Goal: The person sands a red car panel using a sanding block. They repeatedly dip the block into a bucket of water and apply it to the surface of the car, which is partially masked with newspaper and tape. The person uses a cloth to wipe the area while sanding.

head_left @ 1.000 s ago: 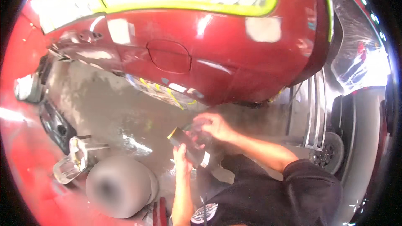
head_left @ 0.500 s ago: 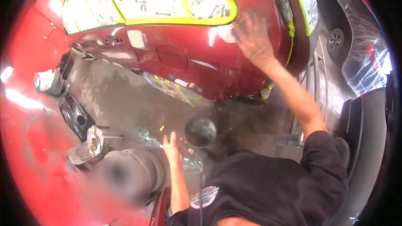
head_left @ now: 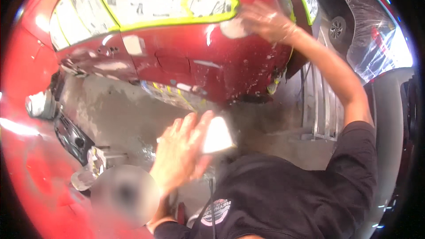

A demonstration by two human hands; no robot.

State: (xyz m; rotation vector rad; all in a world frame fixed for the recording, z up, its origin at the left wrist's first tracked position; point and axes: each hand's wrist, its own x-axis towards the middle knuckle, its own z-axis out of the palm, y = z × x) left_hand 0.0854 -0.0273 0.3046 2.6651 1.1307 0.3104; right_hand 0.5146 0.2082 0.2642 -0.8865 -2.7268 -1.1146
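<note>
My right hand lies with its fingers stretched out on the red car's rear side panel. Just left of its fingertips is a pale rounded patch on the paint; whether anything is under the palm is hidden. Wet-looking pale drops dot the panel below this hand. Lower down, my left hand is raised in front of me, fingers upward, closed on a white piece with straight sides. Glare washes out its surface, so its exact kind does not show.
Newspaper with yellow tape covers the side window. At left, a black plastic part and a stand are on the floor, near a blurred round shape. Metal rails and a plastic-covered vehicle are at right.
My left hand has risen and looks larger, with the white piece now showing in it. The black round bowl no longer shows. My right hand has shifted off the pale patch. Drops now dot the panel.
</note>
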